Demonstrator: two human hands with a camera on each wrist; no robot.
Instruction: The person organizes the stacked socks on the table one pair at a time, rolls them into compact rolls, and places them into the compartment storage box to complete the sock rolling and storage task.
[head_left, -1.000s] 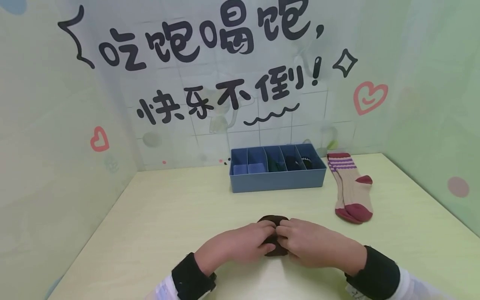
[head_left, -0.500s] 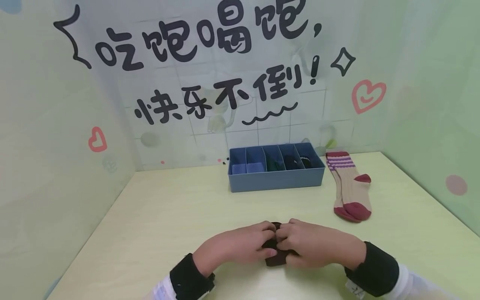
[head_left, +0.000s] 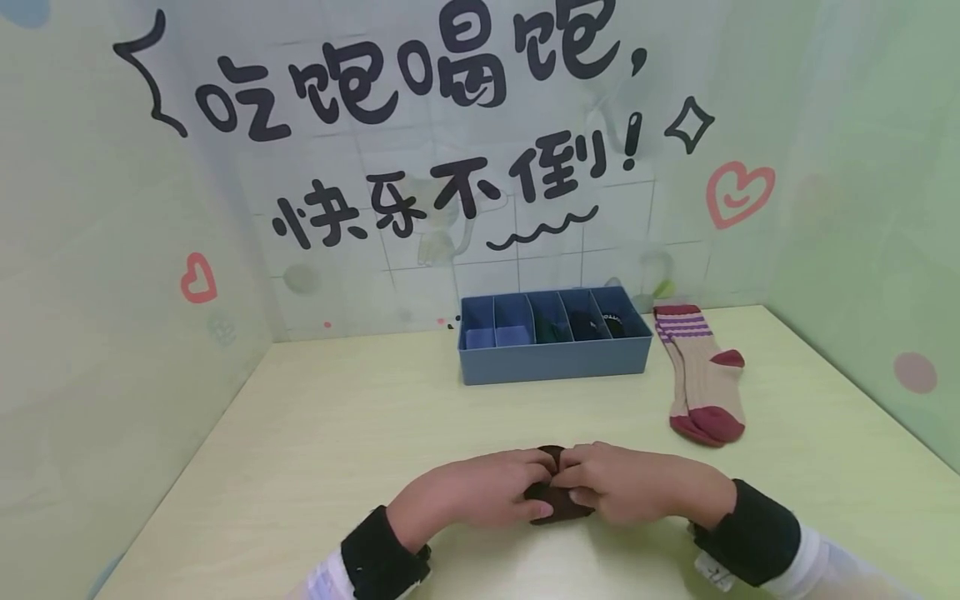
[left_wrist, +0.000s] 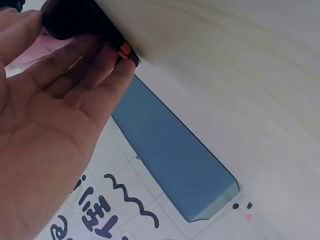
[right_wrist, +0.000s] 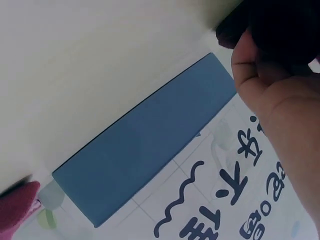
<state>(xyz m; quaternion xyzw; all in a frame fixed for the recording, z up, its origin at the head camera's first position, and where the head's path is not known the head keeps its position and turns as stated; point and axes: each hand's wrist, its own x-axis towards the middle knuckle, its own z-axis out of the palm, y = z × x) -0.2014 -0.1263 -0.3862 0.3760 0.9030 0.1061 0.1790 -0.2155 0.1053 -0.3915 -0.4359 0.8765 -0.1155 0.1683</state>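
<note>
A dark brown sock bundle (head_left: 557,502), folded small, lies on the table between both hands. My left hand (head_left: 487,490) holds its left side, with the fingers over the top and the thumb at the near edge. From the right, my right hand (head_left: 626,483) pinches it with bent fingers, close against the left fingertips. In the left wrist view the sock bundle (left_wrist: 75,20) is dark, with a small orange patch beside the fingertips. The right wrist view shows the dark cloth (right_wrist: 232,31) in shadow, and most of the right fingers are hidden.
A blue divided box (head_left: 555,363) stands at the back of the table (head_left: 337,433); dark items sit in its right compartments. Right of it lies a pair of beige socks (head_left: 701,375) with maroon toes and purple stripes. A printed backdrop (head_left: 337,275) encloses the table.
Both hands stay at the sock bundle while its shape and visible part shift under the fingers. Its near part came closer, then turned slightly. The box and beige socks stay put.
</note>
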